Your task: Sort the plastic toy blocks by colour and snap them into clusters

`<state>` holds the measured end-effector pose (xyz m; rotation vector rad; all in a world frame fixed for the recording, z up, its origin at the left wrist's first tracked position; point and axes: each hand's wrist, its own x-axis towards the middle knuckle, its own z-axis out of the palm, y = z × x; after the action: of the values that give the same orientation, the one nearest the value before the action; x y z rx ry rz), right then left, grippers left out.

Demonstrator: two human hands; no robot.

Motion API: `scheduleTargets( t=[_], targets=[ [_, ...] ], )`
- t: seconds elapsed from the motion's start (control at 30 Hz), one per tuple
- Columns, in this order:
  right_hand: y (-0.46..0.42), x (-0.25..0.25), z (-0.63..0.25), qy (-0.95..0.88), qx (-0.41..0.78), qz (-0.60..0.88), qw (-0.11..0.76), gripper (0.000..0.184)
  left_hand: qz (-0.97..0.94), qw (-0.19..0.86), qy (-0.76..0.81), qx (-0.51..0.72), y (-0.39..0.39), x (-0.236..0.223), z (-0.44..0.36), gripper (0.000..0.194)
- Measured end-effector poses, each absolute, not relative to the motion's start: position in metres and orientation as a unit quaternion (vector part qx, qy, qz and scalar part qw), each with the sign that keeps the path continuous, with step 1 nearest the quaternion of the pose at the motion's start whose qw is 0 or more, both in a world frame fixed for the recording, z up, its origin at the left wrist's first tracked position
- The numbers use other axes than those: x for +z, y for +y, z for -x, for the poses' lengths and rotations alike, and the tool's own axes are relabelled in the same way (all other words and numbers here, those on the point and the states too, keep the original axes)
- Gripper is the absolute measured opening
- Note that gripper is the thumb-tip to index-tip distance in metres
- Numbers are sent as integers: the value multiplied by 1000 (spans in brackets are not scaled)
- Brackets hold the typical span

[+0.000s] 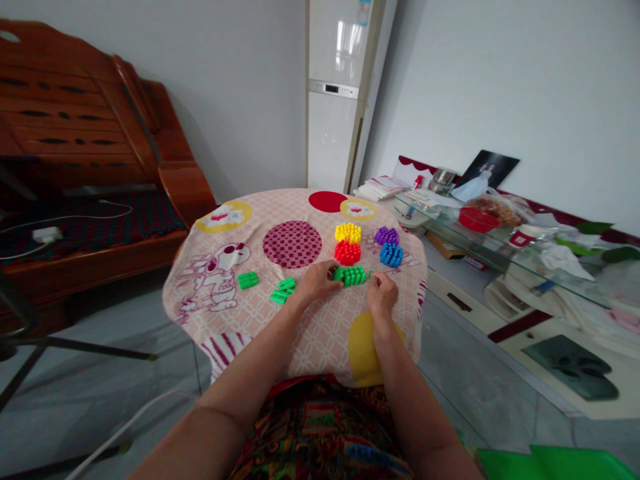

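Observation:
My left hand is closed at the left end of a row of green knobbly plastic pieces, thumb and fingers against it. At the row's right end, my right hand is pinched, and a small green piece shows at its fingertips. Just beyond sit a yellow cluster and a red cluster of similar knobbly pieces, touching each other. To the right are a purple cluster and a blue one. Left of my hands lie loose green pieces and a green group.
A patterned cloth covers the round table. A wooden bench stands at left, with a white cable on it. On the right, a glass-topped cabinet holds papers, a red bowl and bags. A tall white appliance stands behind.

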<state>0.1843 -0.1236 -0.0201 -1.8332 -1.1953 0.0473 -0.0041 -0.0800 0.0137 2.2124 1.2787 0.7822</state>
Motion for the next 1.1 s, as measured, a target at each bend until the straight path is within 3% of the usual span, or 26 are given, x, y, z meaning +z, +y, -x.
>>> scheduleTargets(
  t=[0.2,0.4,0.57,0.67,0.97,1.1],
  targets=[
    [-123,-21,-185,-491,20,738,461,36,-785,257,475,304,-86,9,-9,37],
    [-124,-22,-186,-498,17,731,466,37,-789,213,477,322,-85,10,7,63],
    [-123,-21,-186,-491,27,738,462,37,-774,72,569,268,-77,20,81,37],
    [-123,-19,-185,-488,26,741,460,37,-726,18,660,193,-78,20,129,38],
    [-124,-17,-185,-480,28,744,464,34,-705,100,693,115,-83,19,186,28],
    [-122,-19,-186,-479,27,741,470,35,-715,101,676,147,-88,35,180,26]
  ],
)
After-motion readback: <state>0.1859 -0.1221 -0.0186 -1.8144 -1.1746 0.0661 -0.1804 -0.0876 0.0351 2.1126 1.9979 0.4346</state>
